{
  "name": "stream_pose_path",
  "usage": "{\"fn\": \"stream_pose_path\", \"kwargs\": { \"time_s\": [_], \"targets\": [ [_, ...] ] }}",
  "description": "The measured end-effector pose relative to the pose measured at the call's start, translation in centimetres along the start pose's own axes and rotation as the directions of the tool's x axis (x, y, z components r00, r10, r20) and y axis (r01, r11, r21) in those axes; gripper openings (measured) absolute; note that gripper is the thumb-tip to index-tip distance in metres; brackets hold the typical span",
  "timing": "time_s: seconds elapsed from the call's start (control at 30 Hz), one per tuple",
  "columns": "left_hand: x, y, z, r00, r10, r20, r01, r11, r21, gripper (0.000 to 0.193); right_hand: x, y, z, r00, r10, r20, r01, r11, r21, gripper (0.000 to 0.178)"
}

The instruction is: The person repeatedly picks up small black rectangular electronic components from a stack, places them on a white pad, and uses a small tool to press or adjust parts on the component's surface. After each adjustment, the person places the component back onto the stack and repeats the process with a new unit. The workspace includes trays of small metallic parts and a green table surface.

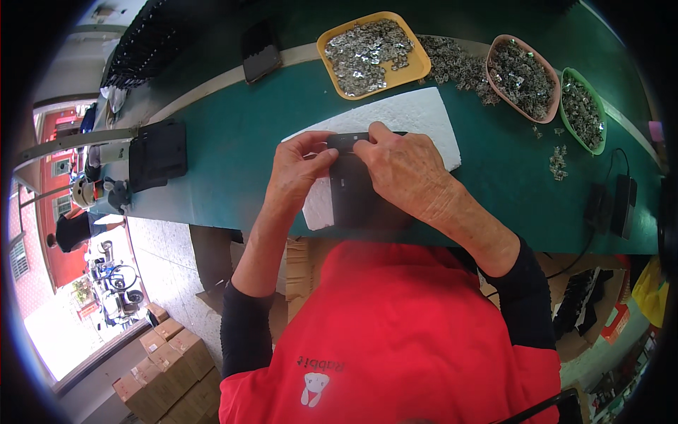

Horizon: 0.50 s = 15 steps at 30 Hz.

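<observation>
A flat black panel (pixel 357 194) with small holes lies partly over a white foam sheet (pixel 417 113) on the green table. My left hand (pixel 302 168) pinches the left side of its far end between thumb and fingers. From the right, my right hand (pixel 408 169) grips the same end, fingers bent and thumb pressed near the edge. Whether a small part sits under my fingertips is hidden. The panel's near end reaches toward the table's front edge and is dark and blurred.
Small metal clips fill a yellow tray (pixel 423 65), a pink basket (pixel 554 99) and a green basket (pixel 599 145); loose clips (pixel 452 62) lie between. A phone (pixel 260 53), black panels (pixel 157 157) and a black adapter (pixel 623 205) with a cable are on the table. Cartons (pixel 169 360) stand lower left.
</observation>
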State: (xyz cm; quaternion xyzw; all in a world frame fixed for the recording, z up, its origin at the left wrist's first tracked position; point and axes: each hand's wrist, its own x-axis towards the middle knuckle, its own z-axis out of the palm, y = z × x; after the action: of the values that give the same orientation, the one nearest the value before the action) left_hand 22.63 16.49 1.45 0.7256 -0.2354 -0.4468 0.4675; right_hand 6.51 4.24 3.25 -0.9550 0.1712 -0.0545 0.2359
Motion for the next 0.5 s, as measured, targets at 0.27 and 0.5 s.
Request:
{"fn": "stream_pose_path", "kwargs": {
  "time_s": [0.27, 0.5],
  "targets": [
    [0.1, -0.4, 1.4, 0.982, 0.101, -0.159, -0.083, 0.990, 0.117, 0.023, -0.8, 0.3, -0.1, 0.999, -0.029, -0.042, 0.029, 0.999, -0.018, 0.008],
    [-0.7, -0.6, 0.8, 0.996, 0.061, -0.063, -0.073, 0.979, -0.193, 0.025, -1.2, 0.4, 0.2, 0.993, -0.087, -0.076, 0.083, 0.995, -0.058, 0.008]
  ]
}}
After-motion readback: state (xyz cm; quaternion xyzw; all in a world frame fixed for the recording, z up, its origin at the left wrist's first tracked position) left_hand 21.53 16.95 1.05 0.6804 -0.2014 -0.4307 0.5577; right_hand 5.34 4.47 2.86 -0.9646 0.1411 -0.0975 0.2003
